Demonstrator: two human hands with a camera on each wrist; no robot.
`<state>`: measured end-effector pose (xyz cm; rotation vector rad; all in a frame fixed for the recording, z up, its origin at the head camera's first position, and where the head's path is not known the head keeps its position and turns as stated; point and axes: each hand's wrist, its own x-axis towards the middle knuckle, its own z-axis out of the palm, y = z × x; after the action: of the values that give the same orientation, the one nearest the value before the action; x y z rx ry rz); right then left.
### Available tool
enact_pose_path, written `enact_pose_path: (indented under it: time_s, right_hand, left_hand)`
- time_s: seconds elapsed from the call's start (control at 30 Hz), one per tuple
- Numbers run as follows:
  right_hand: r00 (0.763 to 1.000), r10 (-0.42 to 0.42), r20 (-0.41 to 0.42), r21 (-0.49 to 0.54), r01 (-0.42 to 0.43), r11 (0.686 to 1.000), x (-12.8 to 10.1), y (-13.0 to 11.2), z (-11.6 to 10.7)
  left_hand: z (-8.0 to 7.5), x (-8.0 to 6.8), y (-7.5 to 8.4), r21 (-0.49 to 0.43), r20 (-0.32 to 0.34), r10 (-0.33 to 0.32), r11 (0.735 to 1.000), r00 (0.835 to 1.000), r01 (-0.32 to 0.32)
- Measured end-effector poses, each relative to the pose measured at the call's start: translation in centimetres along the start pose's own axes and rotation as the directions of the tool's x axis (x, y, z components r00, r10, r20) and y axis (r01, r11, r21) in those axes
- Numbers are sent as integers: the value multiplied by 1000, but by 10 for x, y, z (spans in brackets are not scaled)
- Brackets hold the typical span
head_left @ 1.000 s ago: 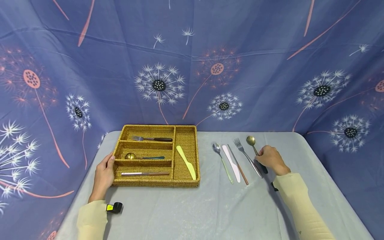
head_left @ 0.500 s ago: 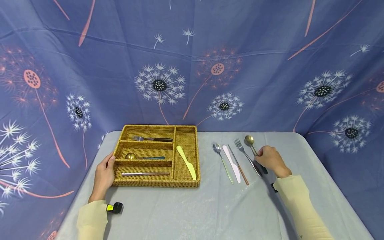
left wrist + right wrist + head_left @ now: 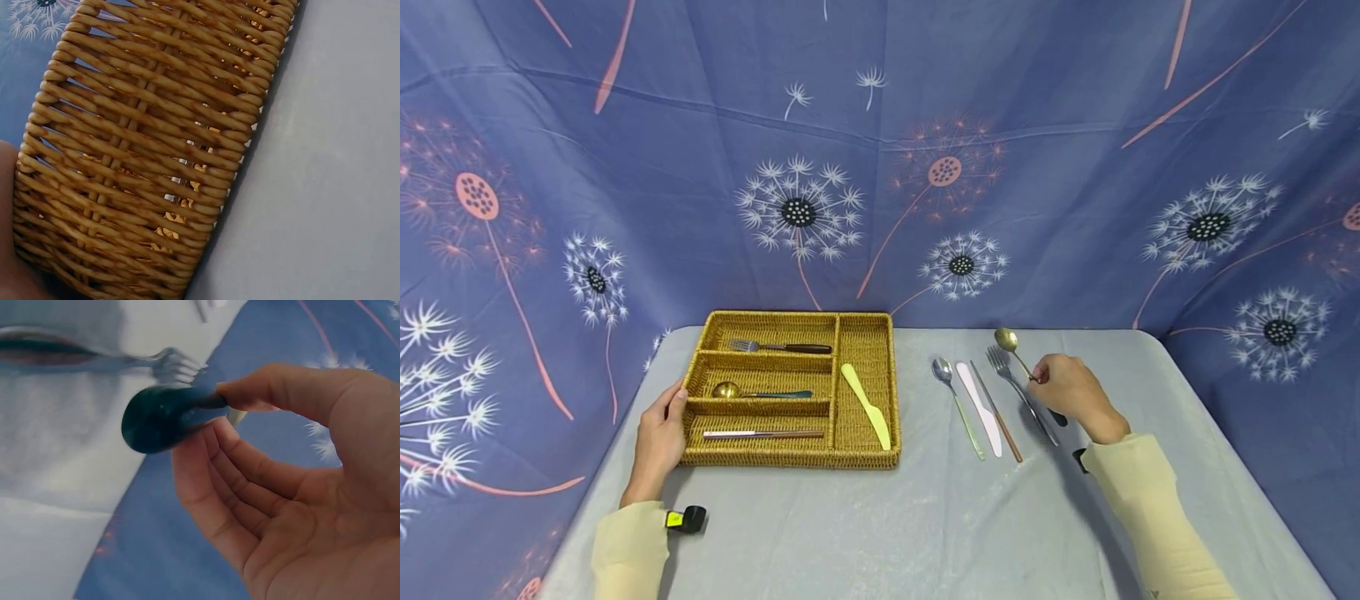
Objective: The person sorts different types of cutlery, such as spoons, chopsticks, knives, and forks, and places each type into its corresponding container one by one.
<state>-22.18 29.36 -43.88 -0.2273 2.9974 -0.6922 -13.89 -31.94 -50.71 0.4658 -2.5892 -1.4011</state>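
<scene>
The right hand (image 3: 294,487) filled the lower right of the right wrist view, palm open to the camera. Its thumb and fingertips (image 3: 206,434) pinched the dark, rounded end of a spoon handle (image 3: 156,419), which pointed left. Beyond it, blurred, a fork (image 3: 169,365) lay with its tines toward the hand on the pale table (image 3: 56,456). Blue patterned cloth (image 3: 187,550) filled the space below and behind the hand.

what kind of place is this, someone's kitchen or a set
More likely a staged recording set than a kitchen. A dandelion-print backdrop cloth hangs behind and round a covered table, which bears only a wicker cutlery tray and a neat row of cutlery, such as the pink knife.
</scene>
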Motion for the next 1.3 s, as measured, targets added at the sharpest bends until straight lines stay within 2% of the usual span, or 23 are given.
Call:
enact_pose_path:
  time_s: [0.23,0.57,1.03,1.3]
  right_hand:
    - [995,-95,-19,-12,95,995,5,-25,-3]
    - [994,-95,59,69,91,993,4,-51,-2]
    - [978,-207,21,53,205,977,7,-84,5]
    - [970,-241,28,49,240,970,11,-99,3]
  left_hand:
    - [2,2,-1,8,-22,8,1000,1000,-8]
    - [1,0,0,0,-6,-3,1000,1000,3]
    - [1,-1,1,-4,-19,6,1000,1000,-6]
    - [1,-1,1,-3,-11,-1,1000,1000,1]
